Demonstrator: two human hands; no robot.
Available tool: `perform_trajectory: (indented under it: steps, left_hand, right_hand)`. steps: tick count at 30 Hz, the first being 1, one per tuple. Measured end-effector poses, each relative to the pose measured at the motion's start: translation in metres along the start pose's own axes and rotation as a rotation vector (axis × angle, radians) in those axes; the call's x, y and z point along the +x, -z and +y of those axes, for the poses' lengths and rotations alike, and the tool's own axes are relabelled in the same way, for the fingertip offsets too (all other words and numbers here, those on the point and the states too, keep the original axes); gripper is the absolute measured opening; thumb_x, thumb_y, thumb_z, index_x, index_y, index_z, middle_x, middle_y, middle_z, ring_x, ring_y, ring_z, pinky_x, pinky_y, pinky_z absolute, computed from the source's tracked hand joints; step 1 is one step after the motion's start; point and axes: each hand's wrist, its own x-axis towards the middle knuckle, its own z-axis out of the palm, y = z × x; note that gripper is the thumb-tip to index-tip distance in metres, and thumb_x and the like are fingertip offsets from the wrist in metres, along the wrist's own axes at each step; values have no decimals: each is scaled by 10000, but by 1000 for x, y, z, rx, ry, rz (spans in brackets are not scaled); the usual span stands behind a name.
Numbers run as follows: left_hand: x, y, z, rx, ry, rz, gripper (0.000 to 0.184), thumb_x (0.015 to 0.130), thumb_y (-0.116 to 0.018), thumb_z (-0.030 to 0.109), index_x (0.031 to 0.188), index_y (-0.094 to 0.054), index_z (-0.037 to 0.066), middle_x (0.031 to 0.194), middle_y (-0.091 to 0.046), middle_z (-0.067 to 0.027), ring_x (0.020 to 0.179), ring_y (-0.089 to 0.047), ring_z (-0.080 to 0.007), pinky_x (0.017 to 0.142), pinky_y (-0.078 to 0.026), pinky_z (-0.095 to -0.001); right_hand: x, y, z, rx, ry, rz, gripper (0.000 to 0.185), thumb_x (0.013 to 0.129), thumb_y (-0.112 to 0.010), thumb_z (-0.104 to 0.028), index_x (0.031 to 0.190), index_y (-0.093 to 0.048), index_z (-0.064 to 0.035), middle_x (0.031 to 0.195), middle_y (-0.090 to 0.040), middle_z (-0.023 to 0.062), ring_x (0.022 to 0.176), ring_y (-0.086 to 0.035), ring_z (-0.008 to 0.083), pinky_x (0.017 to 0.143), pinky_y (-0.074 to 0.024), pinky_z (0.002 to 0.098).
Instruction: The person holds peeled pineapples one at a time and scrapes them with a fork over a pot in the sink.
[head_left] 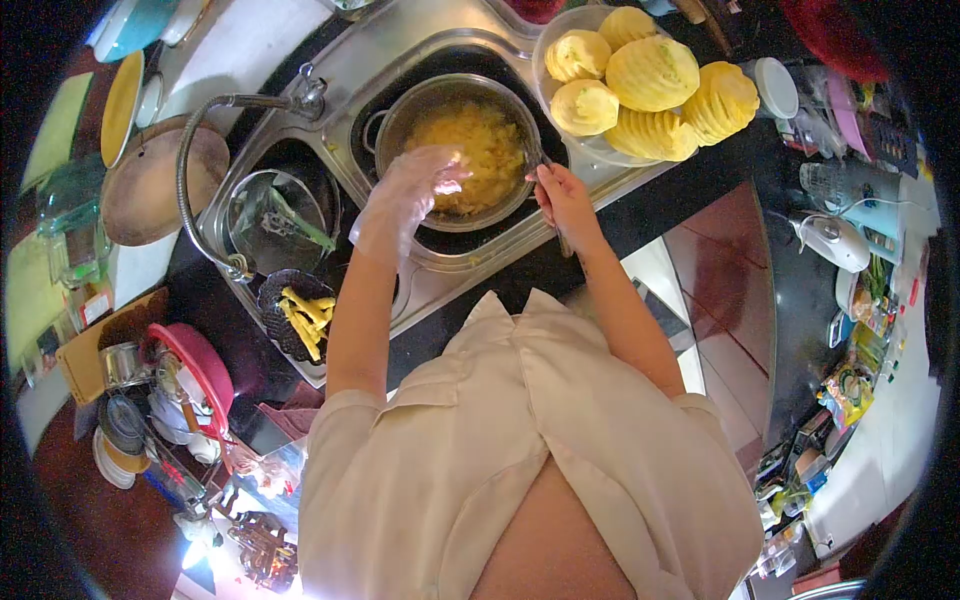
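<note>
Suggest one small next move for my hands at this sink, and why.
I'd probably rest your gloved left hand on the left rim of the pot to steady it. That hand is right beside that rim, over the yellow fruit pulp, while your right hand is taken up, holding a slim utensil at the opposite rim.

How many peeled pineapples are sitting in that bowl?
6 peeled pineapples show in the bowl: a large one in the middle, one above it, two to its left, one right, one below. Others may be hidden underneath.
</note>
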Motion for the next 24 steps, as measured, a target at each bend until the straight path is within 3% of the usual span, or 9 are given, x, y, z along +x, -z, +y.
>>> perform_trajectory:
  steps: [3,5,8,11,14,19,21,22,24]
  left_hand:
    - [-10,-9,3,-30,-29,16,308,859,-585,210,1067,-563,-15,1006,-634,-152,860,-647,-254,696,-522,-342]
    - [-11,-8,-6,90,-100,15,285,854,-599,221,1024,-585,-7,929,-645,-120,825,-645,-218,688,-512,-316]
    - [-17,-14,-6,139,-38,63,256,847,-614,233,960,-612,3,851,-647,-79,771,-627,-168,665,-489,-279]
    - [-26,-12,-12,115,-89,45,221,843,-619,234,912,-631,25,815,-643,-54,730,-597,-134,646,-462,-245]
    - [-31,-15,-7,163,-33,119,232,847,-610,262,896,-642,38,805,-633,-43,695,-565,-118,630,-442,-241]
    - [-46,-32,7,242,-137,84,305,872,-564,321,910,-648,30,821,-628,-34,707,-569,-115,655,-447,-256]
    - [-40,-26,8,499,8,150,326,878,-560,327,934,-639,16,841,-628,-38,728,-572,-113,684,-446,-255]
    - [-35,-21,2,498,14,150,326,878,-560,327,934,-639,16,841,-628,-38,728,-572,-113,684,-446,-255]
    - [-21,-12,-10,163,-38,170,349,882,-560,338,951,-628,3,829,-627,-38,730,-574,-115,688,-447,-261]
  right_hand:
    - [3,0,1,-22,-10,-28,255,914,-546,-307,924,-615,-62,587,-486,-36,447,-420,59,411,-334,208]
    - [10,-9,11,-298,263,48,280,873,-606,-315,922,-647,-42,651,-586,-4,544,-531,102,524,-427,233]
    - [22,-31,8,-370,323,-44,290,805,-676,-301,897,-673,-26,748,-657,41,667,-600,141,644,-467,264]
    - [31,-52,-9,-648,299,-112,264,745,-719,-253,867,-680,-23,767,-669,61,690,-613,146,646,-473,276]
    - [40,-60,-14,-624,168,-213,268,706,-734,-234,857,-680,-19,760,-669,75,686,-613,149,646,-476,287]
    - [55,-58,7,-457,196,-236,313,713,-729,-279,832,-668,4,733,-662,90,657,-607,155,628,-473,293]
    - [63,-54,20,-399,176,-235,330,718,-724,-293,827,-662,13,725,-659,93,650,-605,159,624,-472,297]
    - [69,-51,27,-402,168,-179,331,724,-719,-296,833,-659,11,722,-657,94,650,-605,162,622,-472,300]
    - [73,-43,26,-406,167,-117,332,730,-715,-299,838,-656,9,718,-655,95,651,-606,165,619,-471,303]
